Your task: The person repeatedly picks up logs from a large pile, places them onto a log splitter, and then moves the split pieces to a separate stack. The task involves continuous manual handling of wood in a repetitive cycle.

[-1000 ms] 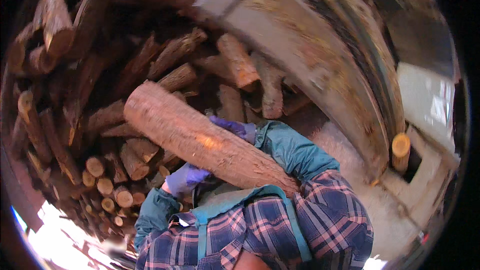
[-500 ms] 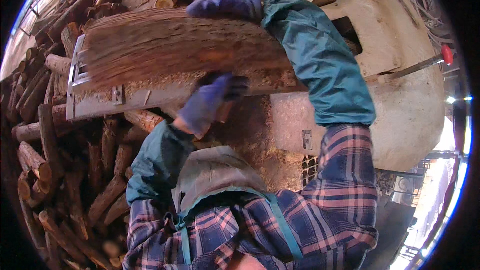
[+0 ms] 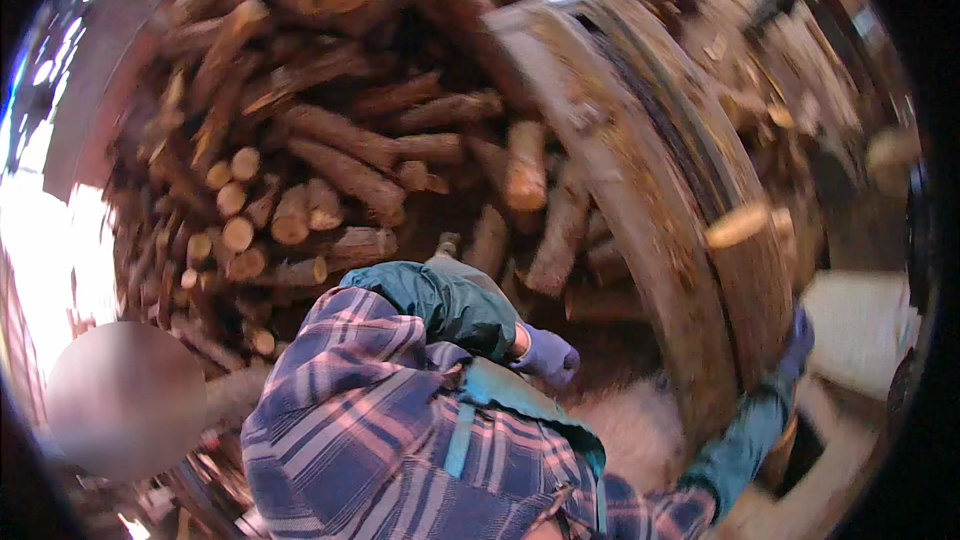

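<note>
My left hand (image 3: 548, 355), in a purple-blue glove, is low in front of my body with its fingers curled in. Nothing shows in it. My right hand (image 3: 797, 345), gloved the same way, is at the far right side of a long machine bed (image 3: 650, 210). It lies against or just beyond the bed's edge; its fingers are blurred and partly hidden. A dark slot runs lengthwise down the brown, dusty bed. A piece of wood with a pale cut end (image 3: 738, 226) appears over the bed's right part, ahead of my right hand.
A large heap of cut logs (image 3: 340, 160) fills the left and far side of the bed. More wood lies beyond its right edge. A whitish block-like object (image 3: 858, 325) stands at the right, and pale sawdust (image 3: 635, 430) is below the bed.
My view and body have turned left, so the bed now runs diagonally at the right. My left hand has drawn back from the bed; my right no longer rests on the wide brown bark-covered wood.
</note>
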Available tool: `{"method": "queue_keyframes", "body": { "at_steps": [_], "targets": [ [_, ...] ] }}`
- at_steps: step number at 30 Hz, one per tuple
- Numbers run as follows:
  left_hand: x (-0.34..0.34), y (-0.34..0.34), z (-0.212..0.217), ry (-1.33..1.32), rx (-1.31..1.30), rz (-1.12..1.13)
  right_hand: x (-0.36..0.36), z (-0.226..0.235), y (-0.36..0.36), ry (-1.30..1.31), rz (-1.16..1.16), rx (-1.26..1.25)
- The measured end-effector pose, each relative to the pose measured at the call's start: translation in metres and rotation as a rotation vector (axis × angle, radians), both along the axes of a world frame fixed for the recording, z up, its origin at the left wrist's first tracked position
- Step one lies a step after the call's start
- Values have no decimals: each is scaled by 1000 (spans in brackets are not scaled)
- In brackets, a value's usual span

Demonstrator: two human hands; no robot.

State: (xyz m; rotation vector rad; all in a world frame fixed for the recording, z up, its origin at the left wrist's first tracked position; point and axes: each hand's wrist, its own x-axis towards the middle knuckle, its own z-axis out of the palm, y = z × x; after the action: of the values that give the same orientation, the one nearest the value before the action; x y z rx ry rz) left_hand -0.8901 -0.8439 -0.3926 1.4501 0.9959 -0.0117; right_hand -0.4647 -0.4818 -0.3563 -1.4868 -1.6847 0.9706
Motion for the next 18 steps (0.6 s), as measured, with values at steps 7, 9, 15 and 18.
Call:
{"method": "queue_keyframes", "body": {
  "at_steps": [7,9,15,18],
  "targets": [
    [-140,-47,-41,169,-45,607,-231,58,-9,314,132,216],
    [-185,-38,-42,125,-75,676,-370,71,-74,356,383,116],
    [-408,16,-70,58,23,990,-666,7,-202,399,965,-417],
    [-545,47,-143,-29,197,1391,-728,-66,-219,424,799,-770]
  ]
}}
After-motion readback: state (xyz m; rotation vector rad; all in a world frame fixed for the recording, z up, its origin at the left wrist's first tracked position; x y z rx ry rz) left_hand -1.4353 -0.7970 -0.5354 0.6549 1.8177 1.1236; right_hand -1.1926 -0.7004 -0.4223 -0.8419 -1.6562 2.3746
